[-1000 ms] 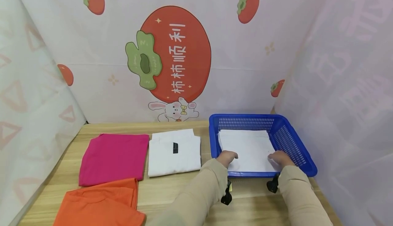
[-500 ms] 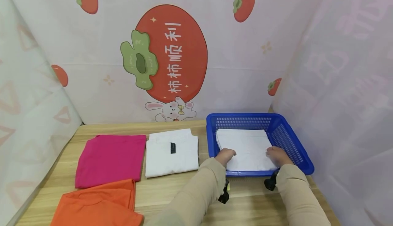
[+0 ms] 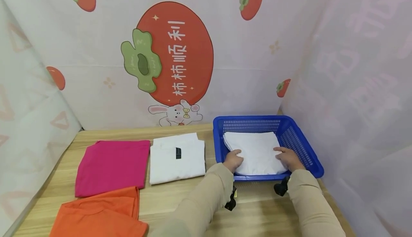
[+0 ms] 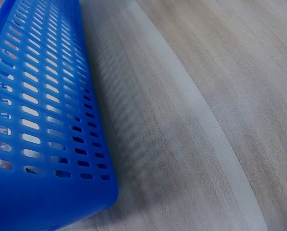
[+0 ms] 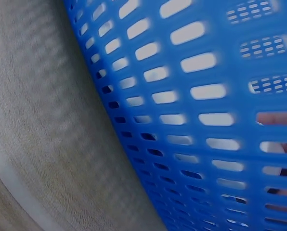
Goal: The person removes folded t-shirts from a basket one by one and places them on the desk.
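Note:
In the head view a folded white cloth point(image 3: 254, 151) lies in layers inside the blue plastic basket point(image 3: 246, 119). My left hand point(image 3: 233, 161) grips its left side and my right hand point(image 3: 288, 158) its right side, both reaching over the basket's near rim. Fingers beneath the cloth are hidden. Through the slots of the basket wall point(image 5: 182, 154) in the right wrist view, white fabric and part of a finger show. The left wrist view has the slotted basket wall point(image 4: 42, 96) close up, with white behind it.
To the basket's left lies a folded white garment point(image 3: 177, 165) with a black label. Farther left are a folded magenta garment point(image 3: 112, 167) and an orange one point(image 3: 99, 215) touching it. Printed curtains enclose the wooden table point(image 3: 251, 215) at the back and sides.
The hands have shifted slightly within the basket, and the white cloth between them now looks more rumpled and bulged. The whole scene has drifted left in the head view.

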Demonstrator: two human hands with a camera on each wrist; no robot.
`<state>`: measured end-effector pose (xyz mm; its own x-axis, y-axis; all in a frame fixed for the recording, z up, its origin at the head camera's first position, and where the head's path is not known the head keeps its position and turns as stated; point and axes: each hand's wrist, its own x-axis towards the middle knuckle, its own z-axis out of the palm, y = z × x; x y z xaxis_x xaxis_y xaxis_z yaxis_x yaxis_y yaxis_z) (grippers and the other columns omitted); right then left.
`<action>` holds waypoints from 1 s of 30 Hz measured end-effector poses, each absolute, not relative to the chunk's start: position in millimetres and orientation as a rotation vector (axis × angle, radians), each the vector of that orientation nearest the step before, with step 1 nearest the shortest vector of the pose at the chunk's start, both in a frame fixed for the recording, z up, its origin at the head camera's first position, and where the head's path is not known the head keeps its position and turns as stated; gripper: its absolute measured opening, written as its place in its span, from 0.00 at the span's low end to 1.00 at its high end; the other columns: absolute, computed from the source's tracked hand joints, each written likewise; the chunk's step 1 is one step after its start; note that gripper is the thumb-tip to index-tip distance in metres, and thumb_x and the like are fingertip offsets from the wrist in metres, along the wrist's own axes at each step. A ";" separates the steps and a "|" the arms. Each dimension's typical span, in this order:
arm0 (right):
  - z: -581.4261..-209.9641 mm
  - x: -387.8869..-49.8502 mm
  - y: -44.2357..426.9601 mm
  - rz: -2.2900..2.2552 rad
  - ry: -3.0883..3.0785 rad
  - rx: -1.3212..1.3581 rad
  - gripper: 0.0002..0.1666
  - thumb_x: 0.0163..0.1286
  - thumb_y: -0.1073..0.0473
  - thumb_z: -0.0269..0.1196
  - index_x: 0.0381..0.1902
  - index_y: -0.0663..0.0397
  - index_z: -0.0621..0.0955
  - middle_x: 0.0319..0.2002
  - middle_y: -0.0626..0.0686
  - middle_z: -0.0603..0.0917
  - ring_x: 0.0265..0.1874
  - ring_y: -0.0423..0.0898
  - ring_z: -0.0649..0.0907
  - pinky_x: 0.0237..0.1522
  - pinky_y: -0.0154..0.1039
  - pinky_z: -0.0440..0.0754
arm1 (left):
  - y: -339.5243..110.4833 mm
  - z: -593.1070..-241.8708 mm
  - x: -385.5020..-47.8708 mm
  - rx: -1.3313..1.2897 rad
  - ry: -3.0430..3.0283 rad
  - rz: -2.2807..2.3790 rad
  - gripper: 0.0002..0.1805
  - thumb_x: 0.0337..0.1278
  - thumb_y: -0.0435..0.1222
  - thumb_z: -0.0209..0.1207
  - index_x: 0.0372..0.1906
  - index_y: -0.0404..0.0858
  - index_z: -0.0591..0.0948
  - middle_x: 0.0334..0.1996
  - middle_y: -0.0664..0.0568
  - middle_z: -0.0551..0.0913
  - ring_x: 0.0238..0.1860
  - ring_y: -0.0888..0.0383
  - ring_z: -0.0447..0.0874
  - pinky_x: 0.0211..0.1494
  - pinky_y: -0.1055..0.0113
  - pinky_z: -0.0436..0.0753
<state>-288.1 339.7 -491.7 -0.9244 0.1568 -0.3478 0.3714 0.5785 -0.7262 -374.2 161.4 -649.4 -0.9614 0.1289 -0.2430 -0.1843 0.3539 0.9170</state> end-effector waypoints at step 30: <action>-412.8 -222.7 306.7 -1.488 2.682 0.255 0.29 0.66 0.54 0.48 0.63 0.54 0.59 0.64 0.64 0.45 0.61 0.62 0.46 0.53 0.58 0.55 | 66.8 -423.9 -272.6 0.235 2.316 1.751 0.20 0.49 0.30 0.53 0.49 0.49 0.77 0.55 0.51 0.68 0.57 0.57 0.61 0.52 0.64 0.67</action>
